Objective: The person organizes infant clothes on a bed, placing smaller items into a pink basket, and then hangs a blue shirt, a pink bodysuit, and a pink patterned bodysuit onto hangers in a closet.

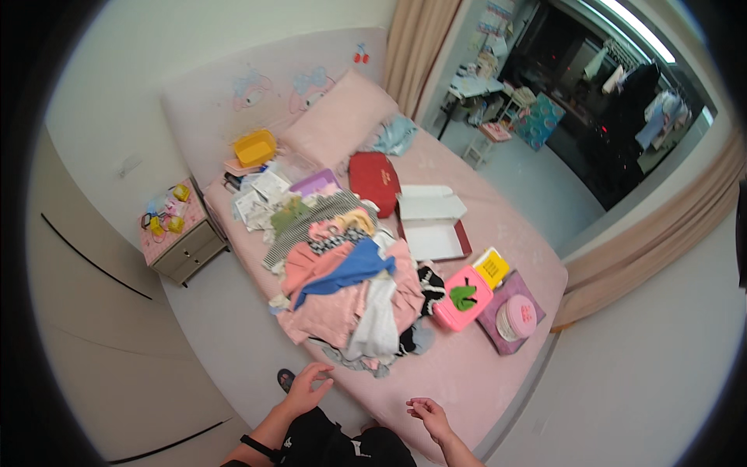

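My left hand [309, 384] hovers by the bed's near side edge, thumb and fingers apart and holding nothing. Over the bare pink sheet [449, 373], my right hand [429, 415] has loosely bent fingers with nothing in them. Before me lies a heap of clothes: a blue garment [350, 273] on top, pink cloth [327, 318], a light grey-white garment [374, 321] and a striped black-and-white one [309, 225]. Grey cloth [379, 366] at the heap's lower end is nearest to my left hand. Black cloth with white trim [430, 289] lies at its right.
A pink box [464, 315] bears a green item [463, 298]. Nearby are a pink-lidded tub [518, 318], an open white-and-red box [435, 239] and a red bag [373, 184]. Farther up lie a pillow [344, 117] and a yellow bin [255, 148]. A nightstand [184, 242] stands left.
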Demonstrator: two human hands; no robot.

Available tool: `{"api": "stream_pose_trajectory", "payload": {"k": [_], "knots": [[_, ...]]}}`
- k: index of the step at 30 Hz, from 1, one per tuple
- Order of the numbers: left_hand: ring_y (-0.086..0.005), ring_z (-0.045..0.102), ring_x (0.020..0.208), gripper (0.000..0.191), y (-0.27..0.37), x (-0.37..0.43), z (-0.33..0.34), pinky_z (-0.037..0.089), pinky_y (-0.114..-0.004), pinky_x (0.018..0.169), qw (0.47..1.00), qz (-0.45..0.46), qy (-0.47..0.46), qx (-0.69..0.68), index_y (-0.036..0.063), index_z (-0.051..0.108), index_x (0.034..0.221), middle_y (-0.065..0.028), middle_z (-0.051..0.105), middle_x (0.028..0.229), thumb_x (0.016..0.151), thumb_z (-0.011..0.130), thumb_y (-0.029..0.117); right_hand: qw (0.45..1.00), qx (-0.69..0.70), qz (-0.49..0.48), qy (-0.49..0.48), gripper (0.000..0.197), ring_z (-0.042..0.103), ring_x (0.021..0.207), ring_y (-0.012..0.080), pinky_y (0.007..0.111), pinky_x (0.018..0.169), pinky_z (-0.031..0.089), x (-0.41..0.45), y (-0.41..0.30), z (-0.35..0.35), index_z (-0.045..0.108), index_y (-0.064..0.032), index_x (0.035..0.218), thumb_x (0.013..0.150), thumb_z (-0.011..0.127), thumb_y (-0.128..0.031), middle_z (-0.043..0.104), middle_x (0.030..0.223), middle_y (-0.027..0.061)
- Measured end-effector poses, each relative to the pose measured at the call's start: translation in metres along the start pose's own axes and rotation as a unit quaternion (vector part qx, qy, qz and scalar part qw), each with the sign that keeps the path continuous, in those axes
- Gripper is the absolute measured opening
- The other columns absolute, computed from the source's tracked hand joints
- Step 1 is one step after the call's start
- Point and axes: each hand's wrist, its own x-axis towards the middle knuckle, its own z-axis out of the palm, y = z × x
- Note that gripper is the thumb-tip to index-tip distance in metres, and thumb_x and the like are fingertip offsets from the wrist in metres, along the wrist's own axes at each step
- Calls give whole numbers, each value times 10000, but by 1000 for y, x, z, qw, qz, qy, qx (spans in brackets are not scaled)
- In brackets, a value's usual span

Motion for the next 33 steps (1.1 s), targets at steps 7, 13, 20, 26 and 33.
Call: {"api": "stream_pose_trajectory", "payload": {"k": [7,13,20,26,33], "knots": [[-284,715,1209,337,14,-29,-194,610,-406,1041,993,61,94,49,34,716,1368,-144,700,1337,1038,739,98,992,-50,-47,-103,311,749,1160,238,363,1052,588,39,-104,219,682,13,1373,1156,660,-208,768,1341,128],[-336,712,1180,318,31,-108,-344,588,-431,1024,940,59,307,137,52,732,1321,-145,703,1314,1005,749,82,903,-186,-142,-360,329,710,1192,170,342,1072,565,62,-187,427,677,-6,1415,1163,655,-217,755,1370,81],[-389,698,1211,287,37,-253,-402,573,-444,1040,830,-45,510,224,44,730,1303,-160,696,1329,1019,729,82,794,-235,-133,-544,289,720,1187,177,342,1090,557,56,-223,625,668,-19,1404,1162,646,-177,754,1394,109],[-419,666,1262,323,38,-317,-363,547,-480,1086,702,-157,663,206,56,711,1350,-179,693,1352,1027,707,64,673,-286,-34,-681,287,727,1178,186,350,1094,556,32,-185,755,663,-22,1411,1166,632,-170,754,1400,119],[-438,647,1305,410,72,-305,-302,521,-476,1122,470,-234,831,182,31,646,1422,-208,680,1400,1017,711,49,417,-354,47,-836,331,678,1296,202,364,1160,518,-30,-132,867,637,1,1461,1174,616,-164,711,1424,91]]}}
